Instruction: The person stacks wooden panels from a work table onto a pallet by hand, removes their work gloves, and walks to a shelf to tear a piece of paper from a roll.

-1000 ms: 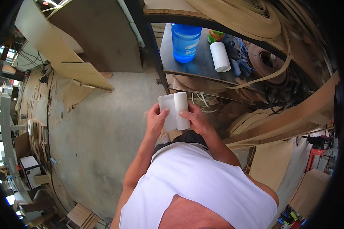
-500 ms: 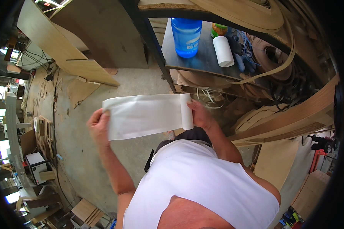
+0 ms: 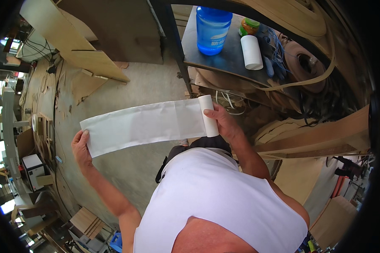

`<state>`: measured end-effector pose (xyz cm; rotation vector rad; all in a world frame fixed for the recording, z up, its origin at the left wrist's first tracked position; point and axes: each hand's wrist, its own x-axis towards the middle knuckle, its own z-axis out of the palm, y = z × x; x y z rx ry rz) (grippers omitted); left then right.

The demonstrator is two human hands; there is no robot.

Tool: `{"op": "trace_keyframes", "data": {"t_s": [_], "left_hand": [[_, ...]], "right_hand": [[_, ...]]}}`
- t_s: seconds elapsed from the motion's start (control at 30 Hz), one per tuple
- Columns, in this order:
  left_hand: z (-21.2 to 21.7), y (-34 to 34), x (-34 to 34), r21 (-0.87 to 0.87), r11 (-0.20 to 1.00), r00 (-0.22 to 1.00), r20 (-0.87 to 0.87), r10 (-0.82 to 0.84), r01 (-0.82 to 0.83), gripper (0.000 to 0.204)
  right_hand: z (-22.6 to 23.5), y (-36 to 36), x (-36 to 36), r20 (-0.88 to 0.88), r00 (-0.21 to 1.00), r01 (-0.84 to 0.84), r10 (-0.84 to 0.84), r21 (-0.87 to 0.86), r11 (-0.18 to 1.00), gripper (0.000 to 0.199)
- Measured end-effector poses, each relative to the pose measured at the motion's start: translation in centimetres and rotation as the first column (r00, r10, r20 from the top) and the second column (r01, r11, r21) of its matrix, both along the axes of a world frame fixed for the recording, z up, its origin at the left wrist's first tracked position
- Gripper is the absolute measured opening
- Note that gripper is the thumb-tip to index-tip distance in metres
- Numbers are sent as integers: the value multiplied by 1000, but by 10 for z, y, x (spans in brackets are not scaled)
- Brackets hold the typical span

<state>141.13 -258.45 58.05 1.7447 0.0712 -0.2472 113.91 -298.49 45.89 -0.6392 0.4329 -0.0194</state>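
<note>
A long white strip (image 3: pixel 145 124) of sheet material stretches between my hands, partly unrolled from a white roll (image 3: pixel 207 122). My left hand (image 3: pixel 82 145) pinches the strip's free end, thumb on top, out at the left. The roll stands in the grip of my right hand (image 3: pixel 222 119), with the thumb across its near face and the other fingers hidden behind. The strip hangs in the air in front of my body, above the concrete floor, and sags slightly along its lower edge.
A dark shelf (image 3: pixel 230 63) at the upper right bears a blue bottle (image 3: pixel 214 31), a green-lidded jar (image 3: pixel 249 27), a second white roll (image 3: pixel 252 52) and a blue glove (image 3: pixel 278 69). Coiled edging bands (image 3: pixel 306 63) lie beside it. Wooden panels (image 3: pixel 88 55) lean at the upper left.
My left hand has moved left and slightly down, pulling more of the strip off the roll. My right hand stays near its place with the roll. The view has shifted slightly.
</note>
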Motion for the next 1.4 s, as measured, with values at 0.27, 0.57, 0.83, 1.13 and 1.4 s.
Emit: {"op": "trace_keyframes", "data": {"t_s": [0.27, 0.57, 0.83, 1.13, 1.4], "left_hand": [[-6, -7, -10, 1, 1000, 1000, -28, -2, 2, 21], [-2, -41, -27, 19, 997, 997, 22, -80, 79, 23], [-27, -85, -35, 4, 992, 991, 39, -126, 126, 21], [-54, -189, -95, -130, 939, 935, -121, -335, 320, 15], [-65, -238, -136, -356, 837, 830, -229, -509, 415, 20]], "right_hand": [[8, -9, 4, -2, 999, -44, 44, 73, 996, 46], [4, -18, -8, 111, 993, -78, 52, 241, 968, 50], [-7, -15, -15, 180, 982, 14, -55, 220, 975, 53], [-8, -2, -17, 273, 954, -6, -124, 428, 904, 59], [5, 12, -18, 244, 958, 53, -150, 365, 930, 64]]}}
